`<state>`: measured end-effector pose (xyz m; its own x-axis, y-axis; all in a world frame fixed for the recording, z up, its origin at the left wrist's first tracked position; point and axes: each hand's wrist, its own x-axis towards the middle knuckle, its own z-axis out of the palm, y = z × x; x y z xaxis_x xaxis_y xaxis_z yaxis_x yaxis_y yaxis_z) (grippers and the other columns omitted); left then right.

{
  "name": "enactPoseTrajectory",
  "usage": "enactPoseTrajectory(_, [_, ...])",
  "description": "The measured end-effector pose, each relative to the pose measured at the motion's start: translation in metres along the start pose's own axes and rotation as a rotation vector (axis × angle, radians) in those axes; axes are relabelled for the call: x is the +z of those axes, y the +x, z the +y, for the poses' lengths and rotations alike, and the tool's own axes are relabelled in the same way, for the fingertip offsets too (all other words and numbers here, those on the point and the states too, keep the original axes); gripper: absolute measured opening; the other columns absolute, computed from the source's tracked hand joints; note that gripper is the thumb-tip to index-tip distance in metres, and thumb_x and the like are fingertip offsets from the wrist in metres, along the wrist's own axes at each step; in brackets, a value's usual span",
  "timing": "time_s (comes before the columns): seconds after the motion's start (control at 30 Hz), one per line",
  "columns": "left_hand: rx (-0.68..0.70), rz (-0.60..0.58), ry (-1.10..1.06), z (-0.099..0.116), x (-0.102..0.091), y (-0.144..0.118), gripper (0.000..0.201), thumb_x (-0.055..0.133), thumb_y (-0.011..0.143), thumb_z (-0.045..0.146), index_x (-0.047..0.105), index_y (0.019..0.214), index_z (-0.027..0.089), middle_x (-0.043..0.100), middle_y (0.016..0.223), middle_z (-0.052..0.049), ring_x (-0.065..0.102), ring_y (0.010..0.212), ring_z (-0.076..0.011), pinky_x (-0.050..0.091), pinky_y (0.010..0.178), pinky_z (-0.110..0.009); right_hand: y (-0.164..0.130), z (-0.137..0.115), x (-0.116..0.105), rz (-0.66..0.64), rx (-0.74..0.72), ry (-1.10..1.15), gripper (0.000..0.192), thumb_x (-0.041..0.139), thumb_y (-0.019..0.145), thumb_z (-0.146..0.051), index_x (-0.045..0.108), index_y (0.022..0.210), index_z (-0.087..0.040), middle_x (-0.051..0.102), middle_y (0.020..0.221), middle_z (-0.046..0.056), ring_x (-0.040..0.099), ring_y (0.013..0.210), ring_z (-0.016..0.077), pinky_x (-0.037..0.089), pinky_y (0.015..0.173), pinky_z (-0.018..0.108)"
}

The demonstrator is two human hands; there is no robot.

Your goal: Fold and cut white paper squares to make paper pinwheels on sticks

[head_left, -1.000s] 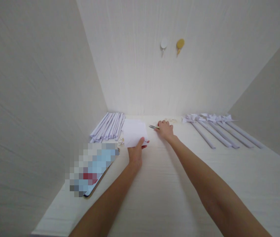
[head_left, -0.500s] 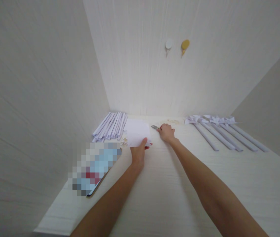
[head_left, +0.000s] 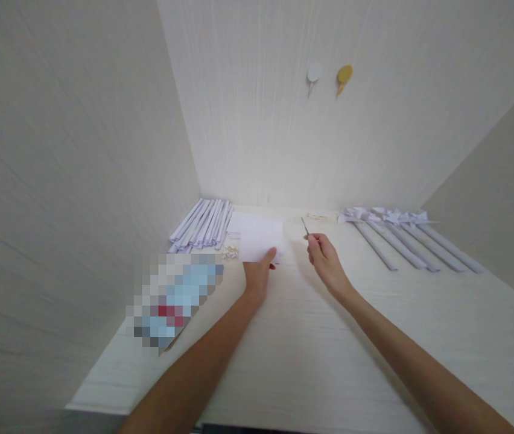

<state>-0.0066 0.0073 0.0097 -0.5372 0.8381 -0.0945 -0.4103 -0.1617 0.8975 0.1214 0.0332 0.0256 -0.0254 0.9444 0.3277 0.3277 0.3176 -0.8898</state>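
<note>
A square white sheet of paper (head_left: 260, 236) is gripped by my left hand (head_left: 258, 276), with the thumb on top and the other fingers underneath. My right hand (head_left: 327, 259) is closed around a pair of small scissors (head_left: 305, 226), their thin blades pointing up and away from me. Blades and paper are apart. More white paper (head_left: 235, 222) lies just behind the held sheet. Small pale pieces (head_left: 230, 251), too small to name, are scattered at the sheet's left.
Rolled paper sticks (head_left: 205, 223) are heaped at the back left. A pixelated, phone-like object (head_left: 189, 298) lies in front of them. Several paper rolls (head_left: 413, 250) with folded paper tops lie at the right. White (head_left: 314, 73) and yellow (head_left: 344, 75) hooks are on the back wall.
My right hand has moved right and toward me, turning the scissors from pointing left to pointing upward. The sheet in my left hand has shifted slightly right, uncovering paper behind it.
</note>
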Motion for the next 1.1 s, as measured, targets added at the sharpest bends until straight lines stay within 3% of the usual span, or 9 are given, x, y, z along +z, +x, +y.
enactPoseTrajectory(0.17, [-0.062,-0.133,-0.023,-0.001,0.003,-0.012,0.027,0.069,0.05,0.019,0.059,0.074,0.014,0.06,0.065,0.001,0.052,0.05,-0.0084,0.037,0.038,-0.018,-0.04,-0.002,0.002,-0.065,0.203,0.306,0.028,0.058,0.07,-0.045,0.051,0.071,-0.018,0.034,0.049,-0.008,0.03,0.043,0.0075,0.023,0.042,0.023])
enactPoseTrajectory(0.37, [-0.084,-0.22,-0.008,-0.003,0.004,-0.021,0.027,0.07,0.049,0.021,0.057,0.072,0.014,0.059,0.061,0.002,0.052,0.047,-0.0085,0.036,0.038,-0.018,-0.047,0.009,0.007,0.012,0.294,0.579,0.026,0.065,0.064,-0.04,0.049,0.065,-0.019,0.03,0.046,-0.01,0.024,0.039,0.005,0.017,0.039,0.023])
enactPoseTrajectory(0.77, [-0.091,-0.234,0.018,0.0,0.006,-0.024,0.029,0.073,0.046,0.02,0.059,0.071,0.014,0.059,0.061,0.003,0.051,0.048,-0.0081,0.036,0.037,-0.018,-0.053,0.008,0.01,0.022,0.273,0.412,0.028,0.063,0.066,-0.041,0.043,0.068,-0.021,0.035,0.053,-0.007,0.03,0.045,0.0075,0.023,0.041,0.023])
enactPoseTrajectory(0.97, [-0.067,-0.267,0.068,-0.003,0.003,-0.023,0.028,0.073,0.049,0.022,0.06,0.072,0.013,0.061,0.063,0.001,0.053,0.05,-0.0086,0.037,0.038,-0.017,-0.052,0.008,0.008,-0.113,0.24,0.361,0.027,0.054,0.072,-0.045,0.047,0.064,-0.02,0.033,0.048,-0.007,0.027,0.044,0.0083,0.02,0.042,0.024])
enactPoseTrajectory(1.1, [-0.021,-0.281,0.125,-0.004,0.002,-0.023,0.025,0.072,0.051,0.025,0.06,0.069,0.013,0.06,0.06,0.0,0.052,0.047,-0.0086,0.037,0.038,-0.018,-0.053,0.004,0.007,-0.107,0.225,0.321,0.027,0.053,0.073,-0.044,0.046,0.062,-0.02,0.033,0.049,-0.006,0.028,0.045,0.0089,0.021,0.042,0.024])
